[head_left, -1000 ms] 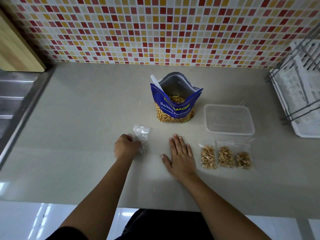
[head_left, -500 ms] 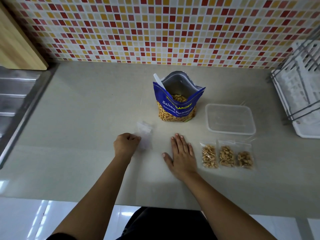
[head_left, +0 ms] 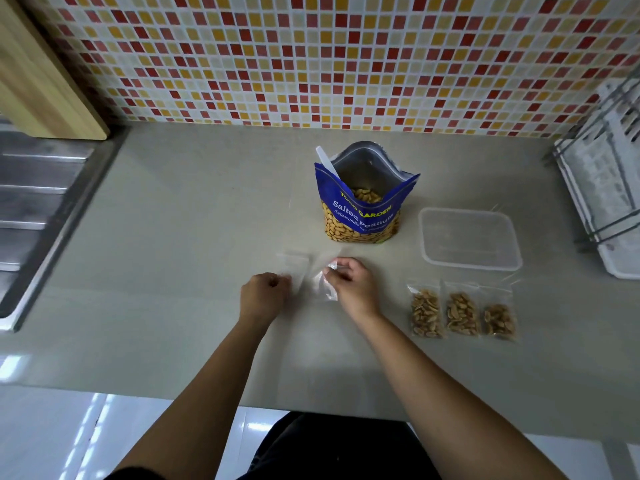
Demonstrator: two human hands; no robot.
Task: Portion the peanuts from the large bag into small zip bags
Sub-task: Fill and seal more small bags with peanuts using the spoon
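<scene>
Here, left hand (head_left: 265, 299) and right hand (head_left: 353, 285) pinch empty zip bags (head_left: 327, 291) well inside counter edge (head_left: 138, 393).

The peanut bag (head_left: 362, 216) is standing on the counter (head_left: 173, 271) toward the wall (head_left: 346, 64), with a spoon (head_left: 325, 161) sticking out at its rear left. The container (head_left: 469, 239) is sitting just to its right. Three filled bags (head_left: 462, 313) are lying side by side in front of the container. Left of them, in front of the peanut bag, empty bags (head_left: 323, 284) are lying between the left hand (head_left: 265, 296) and right hand (head_left: 353, 284), each pinching them. The sink (head_left: 34, 209) is lying at the counter's left end with the board (head_left: 41, 88) behind it, and the rack (head_left: 602, 174) is standing at the right end.
</scene>
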